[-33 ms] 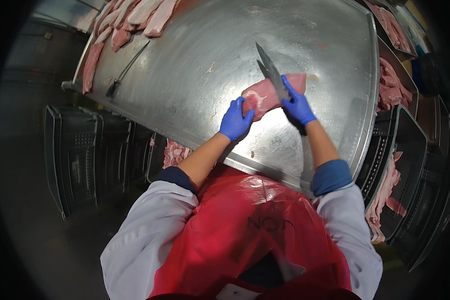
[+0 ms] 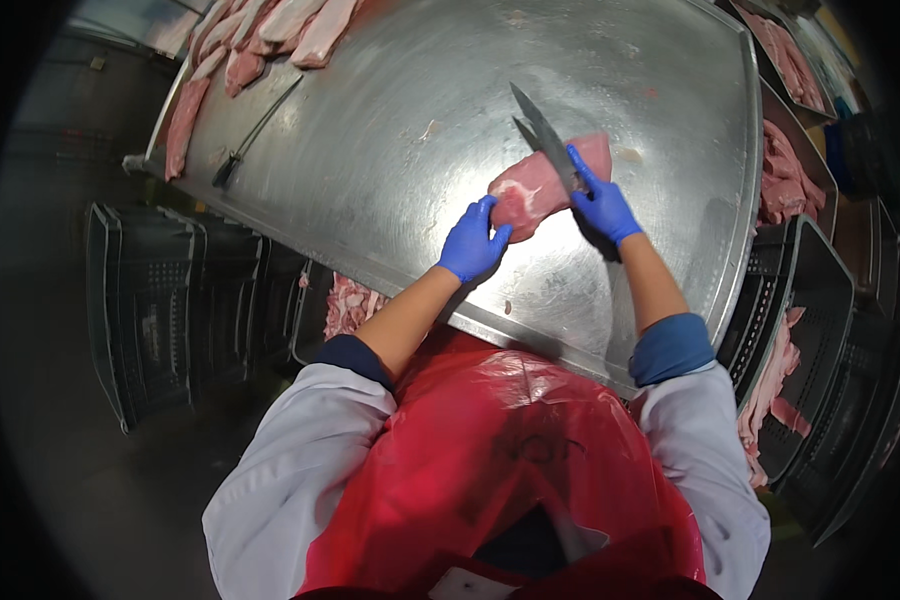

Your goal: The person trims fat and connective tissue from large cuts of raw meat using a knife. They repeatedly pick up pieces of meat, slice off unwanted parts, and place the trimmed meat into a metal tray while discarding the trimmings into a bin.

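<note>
A pink, boneless piece of meat (image 2: 535, 188) with a pale patch of fat lies on the metal table (image 2: 390, 160) in front of me. My left hand (image 2: 473, 243), in a blue glove, grips its near left end between thumb and fingers. In my right hand (image 2: 605, 210), also gloved in blue, is a knife (image 2: 542, 130), its handle mostly hidden by the fingers. The blade crosses above the meat and points far left. I cannot tell whether its edge touches the meat.
Long meat strips (image 2: 320, 35) lie at the table's far left, near a sharpening steel (image 2: 258, 132). Dark crates (image 2: 150, 310) stand at left. Meat trimmings (image 2: 348, 305) sit below the near edge. At right are a crate (image 2: 820, 290) with pale strips and trays holding meat (image 2: 785, 180).
My right hand and the knife have shifted slightly to the right. The meat's far right end has moved a little away from me. My left hand has hardly moved.
</note>
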`<action>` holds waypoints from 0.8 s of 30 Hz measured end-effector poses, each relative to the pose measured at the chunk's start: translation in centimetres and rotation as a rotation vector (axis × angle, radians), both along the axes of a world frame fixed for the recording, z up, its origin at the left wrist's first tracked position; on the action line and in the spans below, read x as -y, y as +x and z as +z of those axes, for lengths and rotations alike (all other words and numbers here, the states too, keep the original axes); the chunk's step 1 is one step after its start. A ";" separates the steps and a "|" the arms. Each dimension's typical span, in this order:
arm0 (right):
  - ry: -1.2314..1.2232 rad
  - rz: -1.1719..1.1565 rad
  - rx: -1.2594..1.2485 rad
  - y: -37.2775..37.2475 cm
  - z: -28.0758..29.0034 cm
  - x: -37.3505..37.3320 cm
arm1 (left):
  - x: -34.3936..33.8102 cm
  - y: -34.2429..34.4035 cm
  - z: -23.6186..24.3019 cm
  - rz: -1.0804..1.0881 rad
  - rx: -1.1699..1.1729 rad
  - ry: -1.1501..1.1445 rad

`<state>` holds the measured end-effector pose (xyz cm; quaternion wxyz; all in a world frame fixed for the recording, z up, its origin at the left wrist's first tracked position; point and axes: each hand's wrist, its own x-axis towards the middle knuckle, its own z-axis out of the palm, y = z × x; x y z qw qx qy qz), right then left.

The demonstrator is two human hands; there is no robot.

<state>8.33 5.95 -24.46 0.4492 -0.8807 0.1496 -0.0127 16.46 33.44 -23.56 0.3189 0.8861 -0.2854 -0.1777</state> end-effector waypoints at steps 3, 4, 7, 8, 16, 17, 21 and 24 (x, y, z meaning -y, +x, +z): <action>-0.203 0.193 -0.039 2.5 3.2 0.4 | -3.1 -0.4 0.0 -0.022 -0.083 -0.058; -0.232 0.247 0.012 3.2 4.4 -0.7 | -4.1 -0.4 -0.4 0.004 -0.008 -0.123; -0.304 0.338 -0.061 3.6 3.0 -1.1 | -6.3 0.4 0.0 0.074 -0.094 -0.096; -0.323 0.352 -0.124 3.3 2.1 -0.8 | -7.0 0.9 0.2 0.059 -0.091 -0.108; 0.264 0.067 -0.356 -7.9 5.7 -3.8 | -13.2 4.4 -1.3 0.276 -0.119 -0.293; 0.287 0.037 -0.396 -5.2 6.7 -5.0 | -12.1 4.6 -0.3 0.246 -0.045 -0.270; 0.330 -0.021 -0.342 -5.1 6.0 -6.5 | -9.4 4.7 3.9 0.187 -0.096 -0.400; 0.548 -0.021 -0.301 -12.0 5.7 -7.8 | -11.4 6.3 3.1 0.244 0.034 -0.441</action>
